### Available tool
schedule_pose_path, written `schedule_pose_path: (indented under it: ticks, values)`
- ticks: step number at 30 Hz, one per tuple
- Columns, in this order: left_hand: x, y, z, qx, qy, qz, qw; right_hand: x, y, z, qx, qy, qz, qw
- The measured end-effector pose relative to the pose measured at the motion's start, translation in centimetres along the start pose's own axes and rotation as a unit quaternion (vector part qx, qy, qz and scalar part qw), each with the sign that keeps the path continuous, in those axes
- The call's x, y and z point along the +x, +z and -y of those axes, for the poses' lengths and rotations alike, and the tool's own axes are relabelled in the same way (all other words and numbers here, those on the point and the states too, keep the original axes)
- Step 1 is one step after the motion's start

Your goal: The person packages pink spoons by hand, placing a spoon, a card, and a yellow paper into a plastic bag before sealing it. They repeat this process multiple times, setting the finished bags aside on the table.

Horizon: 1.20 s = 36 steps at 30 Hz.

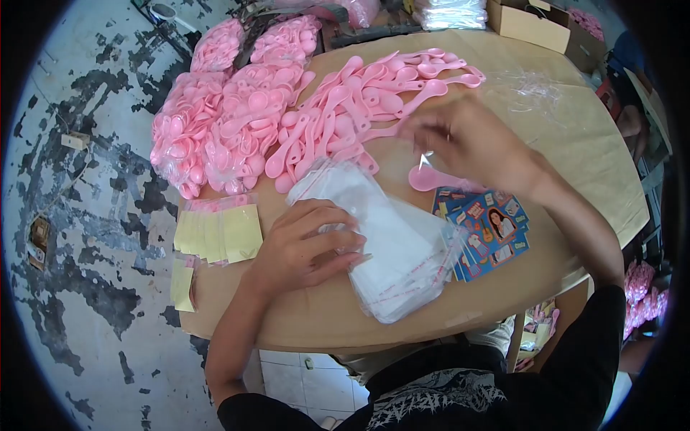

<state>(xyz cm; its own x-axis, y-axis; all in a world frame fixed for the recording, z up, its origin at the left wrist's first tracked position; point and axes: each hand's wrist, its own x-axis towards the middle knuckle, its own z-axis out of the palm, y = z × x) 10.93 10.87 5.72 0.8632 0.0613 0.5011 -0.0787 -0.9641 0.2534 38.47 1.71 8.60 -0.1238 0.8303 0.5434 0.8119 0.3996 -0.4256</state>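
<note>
My left hand (313, 241) rests with its fingers apart on the left part of a stack of clear plastic bags (388, 266). Above the table, to the right of the bags, my right hand (474, 140) is raised, its fingers curled and blurred; whether they hold anything is unclear. Just under it lies a pink spoon (435, 179), partly hidden by the hand. Blue printed cards (496, 233) are stacked beside the bags, below my right hand. A heap of loose pink spoons (338, 108) spreads across the table beyond both hands.
Bagged pink spoons (237, 108) are piled at the table's left. Yellow cards in small bags (219, 230) lie along the left edge. Plastic scraps (535, 97) are at the right. A cardboard box (528, 27) stands at the back, and part of another person (632, 122) shows at far right.
</note>
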Motion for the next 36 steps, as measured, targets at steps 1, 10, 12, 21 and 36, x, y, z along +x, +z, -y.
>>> schedule_pose_path:
  ticks: [1, 10, 12, 21, 36]
  values:
    - [0.0, -0.2, 0.1, 0.002, 0.006, 0.012, 1.0, 0.2, -0.7, -0.2, 0.05, 0.027, -0.021, 0.998]
    - [6.6, 3.2, -6.2, -0.571, -0.211, -0.114, 0.785, -0.6, -2.0, 5.5, 0.242, 0.04, -0.035, 0.969]
    - [8.1, 2.5, -5.9, -0.601, -0.253, -0.115, 0.749, -0.7, -4.2, 6.0, 0.178, 0.126, 0.039, 0.975]
    - [7.4, 2.1, -4.3, -0.613, -0.323, -0.192, 0.695, -4.8, -7.4, -0.2, 0.107, 0.123, 0.302, 0.939]
    - [6.2, 2.6, -3.5, -0.603, -0.33, -0.283, 0.669, -3.9, -4.5, 1.9, 0.289, 0.273, 0.051, 0.916]
